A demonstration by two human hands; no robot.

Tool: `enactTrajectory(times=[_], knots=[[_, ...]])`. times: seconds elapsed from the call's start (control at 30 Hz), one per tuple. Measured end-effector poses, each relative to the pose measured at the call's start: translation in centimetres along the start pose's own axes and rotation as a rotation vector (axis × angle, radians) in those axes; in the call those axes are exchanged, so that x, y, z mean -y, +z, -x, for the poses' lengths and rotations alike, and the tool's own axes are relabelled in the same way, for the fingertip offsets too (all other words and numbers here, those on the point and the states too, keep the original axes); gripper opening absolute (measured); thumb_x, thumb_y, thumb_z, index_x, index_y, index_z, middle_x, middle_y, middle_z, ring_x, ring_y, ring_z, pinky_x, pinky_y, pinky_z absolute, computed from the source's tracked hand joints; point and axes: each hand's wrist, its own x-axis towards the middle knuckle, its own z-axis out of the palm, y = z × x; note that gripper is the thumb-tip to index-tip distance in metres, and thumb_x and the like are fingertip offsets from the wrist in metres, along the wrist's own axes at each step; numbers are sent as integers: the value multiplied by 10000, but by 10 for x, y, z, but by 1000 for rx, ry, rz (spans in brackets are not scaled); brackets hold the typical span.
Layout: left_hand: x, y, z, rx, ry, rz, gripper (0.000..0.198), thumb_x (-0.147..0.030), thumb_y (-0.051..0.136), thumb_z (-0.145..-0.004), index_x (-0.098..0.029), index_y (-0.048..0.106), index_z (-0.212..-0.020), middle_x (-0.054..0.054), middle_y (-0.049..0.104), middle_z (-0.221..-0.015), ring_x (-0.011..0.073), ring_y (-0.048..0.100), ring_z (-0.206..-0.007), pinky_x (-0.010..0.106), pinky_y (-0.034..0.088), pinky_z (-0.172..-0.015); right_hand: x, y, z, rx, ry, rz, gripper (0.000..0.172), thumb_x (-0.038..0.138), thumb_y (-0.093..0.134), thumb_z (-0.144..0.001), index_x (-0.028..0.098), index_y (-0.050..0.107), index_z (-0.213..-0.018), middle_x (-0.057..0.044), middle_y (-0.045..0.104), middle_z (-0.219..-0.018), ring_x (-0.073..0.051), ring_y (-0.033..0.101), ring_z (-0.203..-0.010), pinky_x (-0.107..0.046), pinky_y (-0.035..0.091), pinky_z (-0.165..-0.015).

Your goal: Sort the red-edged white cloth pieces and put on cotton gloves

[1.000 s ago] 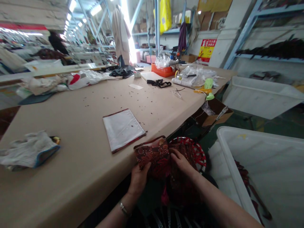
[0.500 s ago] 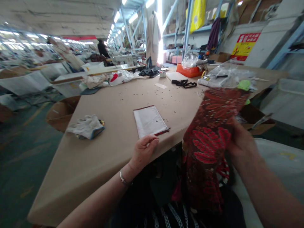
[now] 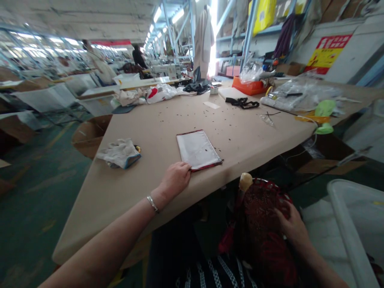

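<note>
My left hand (image 3: 176,176) is at the near left corner of a flat white fabric panel (image 3: 196,149) with dark red edging. Its fingers are closed on that corner, and the panel lies flat on the table. On my lap lies a dark red-brown patterned cloth (image 3: 259,216), bunched up below the table edge. My right hand (image 3: 291,224) rests on its right side, thumb and fingers apart. A tan rounded knob (image 3: 245,182) stands up beside the cloth. What it belongs to is partly hidden.
White work gloves (image 3: 120,154) lie on the left of the brown-covered table (image 3: 144,192). Small dark bits are scattered over it. Farther back are a black strap (image 3: 241,103), an orange tray (image 3: 249,87) and clear plastic bags (image 3: 303,96). A white bin (image 3: 339,216) stands at right.
The patterned cloth has come down from above the table edge onto my lap, and my right hand has lowered with it. My left hand has moved onto the panel's corner.
</note>
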Motion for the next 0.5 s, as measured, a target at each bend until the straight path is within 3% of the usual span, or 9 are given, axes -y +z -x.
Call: enactTrajectory(times=[0.03, 0.1, 0.17, 0.2, 0.27, 0.33, 0.4, 0.5], knots=[[-1, -1, -2, 19, -14, -14, 256, -151, 472, -951, -119, 725, -934, 134, 730, -1007, 261, 677, -948, 367, 526, -892, 7, -3, 1, -28, -29, -46, 872, 727, 484, -729, 33, 582, -1249, -261, 653, -1241, -388, 667, -1108, -546, 534, -996], [-1, -4, -6, 23, -48, -15, 257, -145, 470, -945, -131, 721, -889, 121, 726, -952, 247, 673, -893, 349, 519, -835, 41, -12, 7, -17, -188, -130, 630, 626, 502, -860, 112, 608, -1208, -176, 690, -1172, -296, 692, -1045, -446, 570, -944], [-3, -9, -9, -49, -89, 25, 231, -124, 487, -912, -140, 716, -887, 104, 721, -928, 236, 666, -869, 337, 508, -807, 93, -23, 17, 23, -488, -163, 264, 413, 506, -988, 207, 650, -1068, -55, 717, -1022, -166, 697, -931, -283, 573, -853], [-6, -11, -9, -108, -103, 51, 214, -110, 500, -888, -144, 711, -883, 95, 717, -915, 230, 661, -862, 331, 503, -802, 122, -26, 23, 50, -688, -199, 159, 303, 516, -1004, 228, 648, -1053, -23, 708, -1024, -126, 681, -964, -231, 552, -884], [-15, -16, -6, -229, -99, 84, 175, -91, 523, -842, -149, 687, -844, 78, 697, -863, 216, 644, -831, 320, 492, -782, 179, -24, 33, 84, -969, -256, 164, 184, 506, -1004, 213, 626, -1113, -38, 675, -1090, -118, 640, -1050, -229, 517, -971], [-29, -22, 1, -311, -49, 78, 148, -80, 527, -814, -156, 651, -785, 63, 664, -796, 205, 616, -776, 313, 478, -734, 226, -13, 36, 83, -1083, -220, 218, 179, 531, -989, 168, 609, -1192, -85, 657, -1139, -175, 603, -1099, -312, 508, -1017], [-44, -27, 12, -341, 26, 74, 152, -75, 515, -809, -162, 618, -740, 54, 634, -755, 197, 592, -732, 306, 464, -685, 259, 4, 33, 121, -1101, -82, 338, 208, 589, -962, 120, 597, -1289, -138, 640, -1225, -253, 567, -1165, -400, 509, -1036], [-60, -36, 36, -364, 120, 126, 170, -62, 492, -812, -171, 588, -724, 43, 616, -739, 184, 584, -705, 287, 474, -652, 281, 27, 23, 285, -1038, 175, 448, 181, 596, -940, 82, 580, -1376, -171, 613, -1323, -334, 548, -1220, -489, 487, -1076]])
